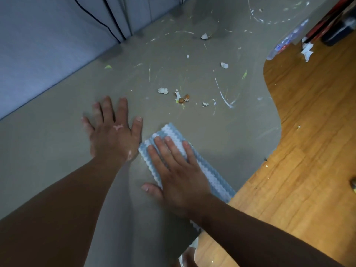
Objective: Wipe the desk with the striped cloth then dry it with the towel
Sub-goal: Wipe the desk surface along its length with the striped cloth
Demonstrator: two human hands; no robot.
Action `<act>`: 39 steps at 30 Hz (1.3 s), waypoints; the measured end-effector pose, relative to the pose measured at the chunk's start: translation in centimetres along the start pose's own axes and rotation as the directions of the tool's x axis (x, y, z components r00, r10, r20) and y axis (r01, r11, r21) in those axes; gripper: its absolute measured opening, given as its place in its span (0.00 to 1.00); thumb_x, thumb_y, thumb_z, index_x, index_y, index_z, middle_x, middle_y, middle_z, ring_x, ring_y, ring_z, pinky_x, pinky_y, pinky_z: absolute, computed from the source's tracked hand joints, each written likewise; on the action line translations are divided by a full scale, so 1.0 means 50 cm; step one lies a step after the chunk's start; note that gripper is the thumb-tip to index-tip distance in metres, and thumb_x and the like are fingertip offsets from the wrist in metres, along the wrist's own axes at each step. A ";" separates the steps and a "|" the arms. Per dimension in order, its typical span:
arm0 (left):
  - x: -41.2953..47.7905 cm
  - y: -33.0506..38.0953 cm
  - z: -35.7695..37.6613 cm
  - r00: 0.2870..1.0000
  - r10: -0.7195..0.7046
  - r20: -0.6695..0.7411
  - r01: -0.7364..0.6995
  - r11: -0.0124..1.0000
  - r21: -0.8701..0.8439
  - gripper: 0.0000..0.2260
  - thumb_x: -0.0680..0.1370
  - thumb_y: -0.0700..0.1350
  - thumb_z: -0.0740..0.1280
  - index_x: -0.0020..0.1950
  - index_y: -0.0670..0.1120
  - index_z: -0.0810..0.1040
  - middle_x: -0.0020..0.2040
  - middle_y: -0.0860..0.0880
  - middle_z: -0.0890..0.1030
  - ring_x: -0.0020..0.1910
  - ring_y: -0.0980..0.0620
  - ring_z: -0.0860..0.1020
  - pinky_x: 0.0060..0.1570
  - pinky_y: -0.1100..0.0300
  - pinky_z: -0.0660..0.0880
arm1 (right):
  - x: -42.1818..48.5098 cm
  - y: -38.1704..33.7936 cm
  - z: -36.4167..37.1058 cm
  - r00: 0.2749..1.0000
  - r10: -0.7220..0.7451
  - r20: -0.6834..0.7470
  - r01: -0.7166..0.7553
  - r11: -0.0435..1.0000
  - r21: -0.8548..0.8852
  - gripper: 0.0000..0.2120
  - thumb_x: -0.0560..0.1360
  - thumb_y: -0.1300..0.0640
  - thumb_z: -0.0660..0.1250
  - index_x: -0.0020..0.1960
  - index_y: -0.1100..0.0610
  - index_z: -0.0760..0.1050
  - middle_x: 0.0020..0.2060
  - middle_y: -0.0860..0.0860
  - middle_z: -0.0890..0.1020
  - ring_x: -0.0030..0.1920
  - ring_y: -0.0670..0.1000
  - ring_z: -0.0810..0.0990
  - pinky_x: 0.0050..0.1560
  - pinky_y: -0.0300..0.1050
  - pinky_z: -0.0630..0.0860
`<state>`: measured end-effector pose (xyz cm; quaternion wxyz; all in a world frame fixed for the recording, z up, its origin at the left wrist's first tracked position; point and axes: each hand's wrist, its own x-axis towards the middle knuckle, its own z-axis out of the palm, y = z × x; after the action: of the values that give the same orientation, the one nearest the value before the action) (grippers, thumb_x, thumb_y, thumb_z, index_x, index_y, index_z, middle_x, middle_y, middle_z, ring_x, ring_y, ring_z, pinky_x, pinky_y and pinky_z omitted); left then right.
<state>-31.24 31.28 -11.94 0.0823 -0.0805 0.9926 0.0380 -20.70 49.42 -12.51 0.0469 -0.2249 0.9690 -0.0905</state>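
Note:
A blue-and-white striped cloth [210, 176] lies folded on the grey desk [57, 151] near its curved front edge. My right hand [177, 170] presses flat on the cloth with straight fingers, the thumb resting on the desk beside it. Just left of the cloth, my left hand [113, 132] lies flat on the bare desk with fingers spread. Beyond the hands the desk carries crumbs and shell-like bits [182, 98] and white smears [225, 99]. No towel is in view.
A pale blue wall [48, 45] borders the desk at the left and back. The wooden floor [312, 132] lies to the right below the desk's edge, with a plastic bottle [285, 43], crumpled paper [307, 52] and a red-and-black object [333, 22] at the top right.

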 end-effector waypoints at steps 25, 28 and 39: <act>0.051 -0.050 -0.018 0.986 0.114 -0.122 -0.139 0.965 -0.221 0.30 0.81 0.58 0.52 0.82 0.47 0.61 0.82 0.43 0.62 0.80 0.41 0.60 0.78 0.40 0.53 | 0.150 -0.001 -0.024 0.963 0.264 0.049 -0.263 0.964 -0.027 0.44 0.81 0.27 0.41 0.85 0.56 0.48 0.85 0.55 0.48 0.84 0.55 0.44 0.81 0.65 0.47; 0.052 -0.086 -0.014 0.969 0.114 -0.222 -0.161 0.965 -0.207 0.28 0.81 0.55 0.56 0.78 0.42 0.68 0.77 0.39 0.70 0.75 0.38 0.68 0.74 0.42 0.63 | 0.135 -0.046 -0.010 0.997 0.047 0.066 -0.045 0.998 -0.037 0.43 0.81 0.28 0.48 0.84 0.57 0.55 0.84 0.55 0.53 0.84 0.57 0.50 0.80 0.67 0.53; 0.056 -0.137 -0.020 0.991 -0.137 -0.002 0.137 0.990 -0.036 0.36 0.80 0.68 0.39 0.84 0.52 0.45 0.85 0.48 0.47 0.84 0.46 0.45 0.79 0.36 0.43 | 0.329 0.070 -0.034 0.998 -0.060 0.009 0.060 0.997 -0.040 0.43 0.80 0.28 0.48 0.84 0.55 0.54 0.84 0.52 0.55 0.84 0.52 0.51 0.81 0.62 0.51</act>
<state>-32.97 24.03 -11.87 0.0813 -0.1498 0.9841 0.0497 -37.15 45.46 -12.34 0.0433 -0.2553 0.9633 -0.0714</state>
